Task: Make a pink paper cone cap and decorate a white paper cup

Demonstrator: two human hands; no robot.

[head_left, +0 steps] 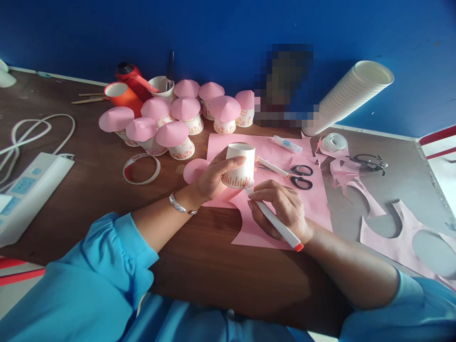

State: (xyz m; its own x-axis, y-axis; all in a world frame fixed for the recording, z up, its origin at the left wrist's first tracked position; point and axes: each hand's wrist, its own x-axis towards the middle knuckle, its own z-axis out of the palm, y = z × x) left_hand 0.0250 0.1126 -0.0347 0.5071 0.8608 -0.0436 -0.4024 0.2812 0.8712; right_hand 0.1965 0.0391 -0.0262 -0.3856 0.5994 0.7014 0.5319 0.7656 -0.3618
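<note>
My left hand is wrapped round a white paper cup, held slightly tilted above the table. Short red strokes run along the band near the cup's lower end. Between the fingers of my right hand is a white marker with an orange-red end; its tip meets or nearly meets the cup's lower edge. Beneath both hands lies a large pink paper sheet. On it, just right of the cup, are black-handled scissors and another white pen or marker cap piece. A pink paper disc sits partly behind my left hand.
Several decorated cups with pink cone tops stand at the back left. A tape roll and power strip lie left. Rightward are a leaning cup stack, a glue tube, glasses and pink scraps.
</note>
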